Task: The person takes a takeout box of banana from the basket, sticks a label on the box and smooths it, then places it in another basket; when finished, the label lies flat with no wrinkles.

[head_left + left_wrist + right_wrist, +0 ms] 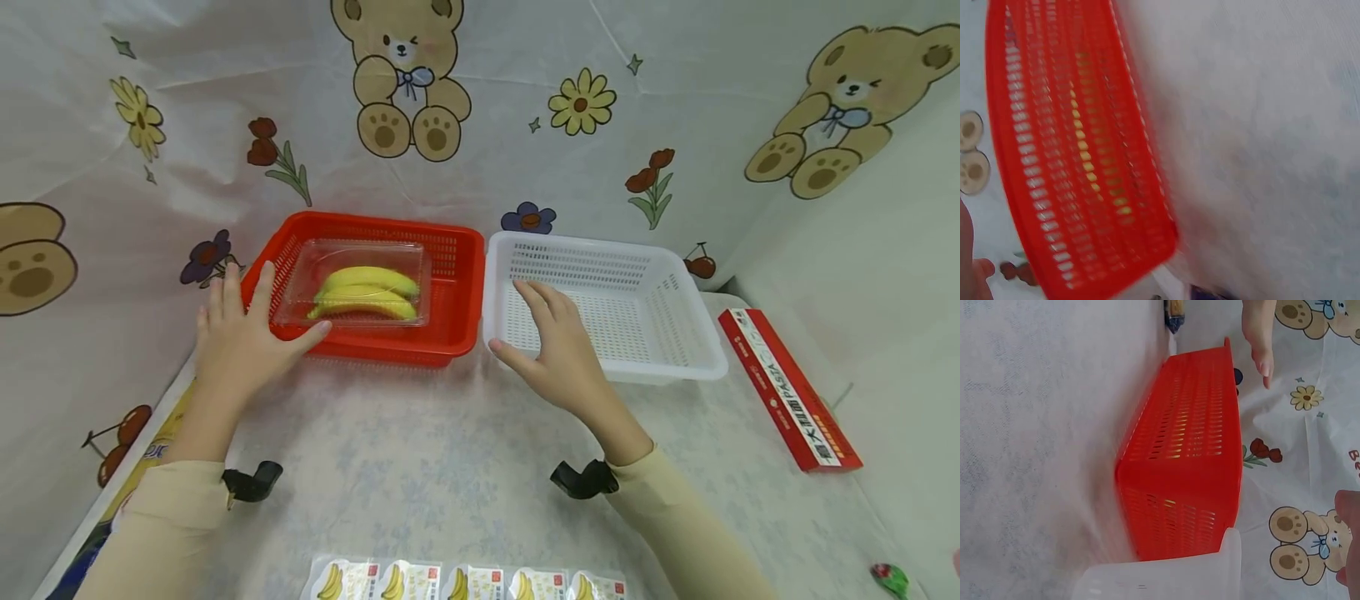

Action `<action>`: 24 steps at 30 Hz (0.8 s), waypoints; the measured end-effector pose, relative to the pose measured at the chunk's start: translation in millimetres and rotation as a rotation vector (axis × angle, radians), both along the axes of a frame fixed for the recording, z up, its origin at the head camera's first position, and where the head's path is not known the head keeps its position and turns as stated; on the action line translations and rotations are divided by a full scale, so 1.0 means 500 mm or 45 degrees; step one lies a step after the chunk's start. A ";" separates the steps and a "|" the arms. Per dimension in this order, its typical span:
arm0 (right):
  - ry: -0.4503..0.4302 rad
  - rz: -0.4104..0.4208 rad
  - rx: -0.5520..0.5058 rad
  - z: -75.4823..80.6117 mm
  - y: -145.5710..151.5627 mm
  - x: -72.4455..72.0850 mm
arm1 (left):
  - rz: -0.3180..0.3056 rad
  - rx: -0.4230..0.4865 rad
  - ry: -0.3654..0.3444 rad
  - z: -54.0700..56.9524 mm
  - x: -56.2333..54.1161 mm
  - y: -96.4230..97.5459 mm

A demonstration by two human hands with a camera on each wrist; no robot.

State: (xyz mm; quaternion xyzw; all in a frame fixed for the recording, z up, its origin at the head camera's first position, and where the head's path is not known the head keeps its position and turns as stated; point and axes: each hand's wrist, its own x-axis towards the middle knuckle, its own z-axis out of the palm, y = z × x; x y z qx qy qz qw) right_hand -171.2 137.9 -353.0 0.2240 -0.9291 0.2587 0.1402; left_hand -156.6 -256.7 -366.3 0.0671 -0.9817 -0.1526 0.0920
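In the head view, a red basket (457,321) stands on the table at the left of centre. Inside it lies a clear plastic box (296,300) with yellow bananas (367,293) in it. My left hand (243,337) is spread over the basket's left front corner, fingers extended and holding nothing. To the right stands a white basket (697,325). My right hand (558,350) hovers over its left front side, thumb apart from the fingers, grasping nothing. In the left wrist view, bananas show in part through the slots of the red basket (1079,144).
A red pasta box (787,387) lies right of the white basket. Along the table's near edge runs a strip of banana labels (461,583). A yellow and blue package (142,467) sits at the left edge, and a small green and red item (890,577) at the right.
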 end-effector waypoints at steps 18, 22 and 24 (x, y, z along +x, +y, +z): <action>-0.227 0.141 -0.111 0.012 -0.140 -0.094 | 0.071 0.089 -0.164 -0.051 -0.029 -0.052; -0.276 0.169 -0.135 0.013 -0.177 -0.113 | 0.074 0.107 -0.171 -0.049 -0.029 -0.049; -0.306 0.182 -0.150 0.010 -0.194 -0.124 | 0.075 0.114 -0.174 -0.048 -0.029 -0.047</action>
